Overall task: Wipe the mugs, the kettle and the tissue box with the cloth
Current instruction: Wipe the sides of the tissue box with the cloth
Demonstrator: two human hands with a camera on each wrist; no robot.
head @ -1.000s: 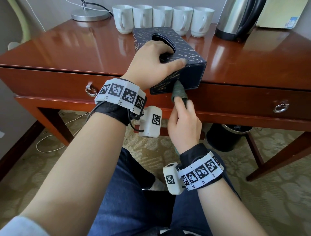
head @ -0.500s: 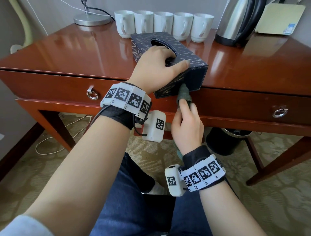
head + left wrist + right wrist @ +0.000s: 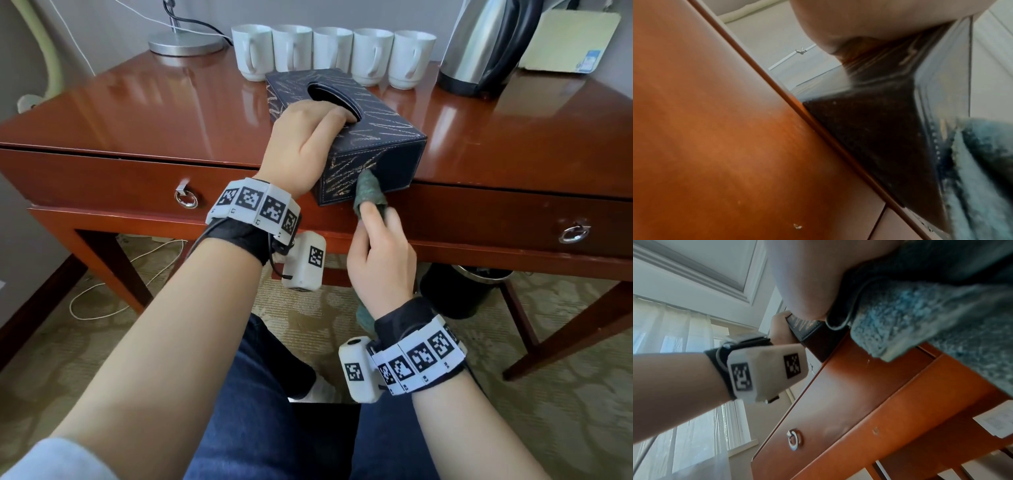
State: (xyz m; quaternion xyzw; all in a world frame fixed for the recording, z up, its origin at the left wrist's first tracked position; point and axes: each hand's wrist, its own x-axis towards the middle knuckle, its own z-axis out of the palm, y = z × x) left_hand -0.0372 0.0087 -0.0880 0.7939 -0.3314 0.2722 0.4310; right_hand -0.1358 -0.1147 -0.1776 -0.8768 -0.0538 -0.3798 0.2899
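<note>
A dark blue tissue box (image 3: 383, 126) with a gold scribble pattern sits at the desk's front edge, its near end overhanging. My left hand (image 3: 308, 137) grips the box from above, fingers curled into its oval opening. My right hand (image 3: 376, 250) holds a green cloth (image 3: 368, 192) and presses it against the box's near end face. The left wrist view shows the box's underside (image 3: 879, 138) and the cloth (image 3: 986, 162). The right wrist view shows the cloth (image 3: 920, 321) close up. Several white mugs (image 3: 332, 51) and a steel kettle (image 3: 479, 48) stand at the back.
The red-brown desk (image 3: 137, 116) has drawers with ring pulls (image 3: 186, 198). A lamp base (image 3: 186, 42) stands at the back left, a pale pad (image 3: 568, 41) at the back right. A black bin (image 3: 459, 291) sits under the desk. A white cable (image 3: 102, 298) lies on the carpet.
The cloth in my right hand has slid up and to the right along the box's near end face. My left hand's thumb has moved off the box's top edge.
</note>
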